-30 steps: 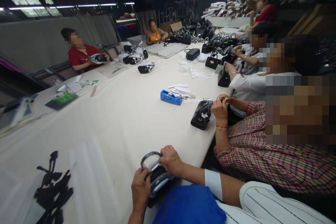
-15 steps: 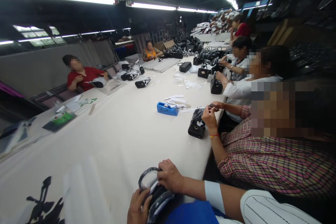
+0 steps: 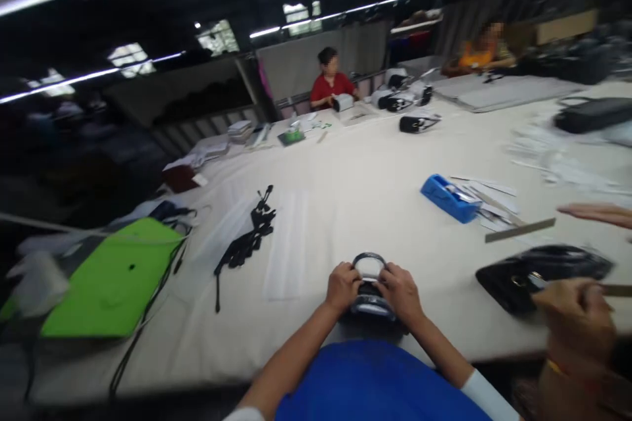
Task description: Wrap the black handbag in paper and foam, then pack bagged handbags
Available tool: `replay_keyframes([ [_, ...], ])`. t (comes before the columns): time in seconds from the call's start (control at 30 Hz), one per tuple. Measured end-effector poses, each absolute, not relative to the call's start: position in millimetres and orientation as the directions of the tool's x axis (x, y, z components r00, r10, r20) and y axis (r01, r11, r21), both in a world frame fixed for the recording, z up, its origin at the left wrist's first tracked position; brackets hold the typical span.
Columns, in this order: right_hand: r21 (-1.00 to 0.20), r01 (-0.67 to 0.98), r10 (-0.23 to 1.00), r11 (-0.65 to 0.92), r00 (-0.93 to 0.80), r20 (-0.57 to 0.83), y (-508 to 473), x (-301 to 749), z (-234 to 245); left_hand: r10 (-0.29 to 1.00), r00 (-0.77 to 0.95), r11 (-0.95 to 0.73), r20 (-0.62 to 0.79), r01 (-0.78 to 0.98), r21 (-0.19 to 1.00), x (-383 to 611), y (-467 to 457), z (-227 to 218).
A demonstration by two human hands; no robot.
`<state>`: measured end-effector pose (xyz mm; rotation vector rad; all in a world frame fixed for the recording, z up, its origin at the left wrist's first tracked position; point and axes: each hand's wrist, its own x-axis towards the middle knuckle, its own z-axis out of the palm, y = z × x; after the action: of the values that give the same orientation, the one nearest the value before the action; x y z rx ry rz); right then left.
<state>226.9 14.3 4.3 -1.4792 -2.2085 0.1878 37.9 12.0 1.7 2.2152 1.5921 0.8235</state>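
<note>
A small black handbag [image 3: 374, 309] is on the table right in front of me, its arched handle [image 3: 369, 255] standing up and seemingly wrapped in clear film. My left hand [image 3: 343, 286] is closed on the bag's top at the left foot of the handle. On the other side, my right hand [image 3: 401, 291] grips the top by the handle's right foot, thumb turned inward. Something pale shows between the thumbs, under the handle arch. The bag's lower part is dark and blurred.
Left of the bag lie black straps [image 3: 251, 237] and white sheets [image 3: 287, 243]. Farther left is a bright green board [image 3: 116, 283] with cables. A blue tape dispenser [image 3: 449, 198] and paper strips stand to the right, near a co-worker's hand [image 3: 577, 316] and another black bag [image 3: 523, 276].
My view has swung left, so the bag now appears straight ahead. Both hands remain on it, now on either side of the handle. The neighbour's hands have moved apart, with a strip nearby.
</note>
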Motion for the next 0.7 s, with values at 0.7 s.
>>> replay_keyframes([
  [0.7,-0.495,0.779,0.92,0.386,-0.287,0.265,26,227,-10,0.899,-0.054,-0.374,0.434,0.418,0.828,-59,-131,197],
])
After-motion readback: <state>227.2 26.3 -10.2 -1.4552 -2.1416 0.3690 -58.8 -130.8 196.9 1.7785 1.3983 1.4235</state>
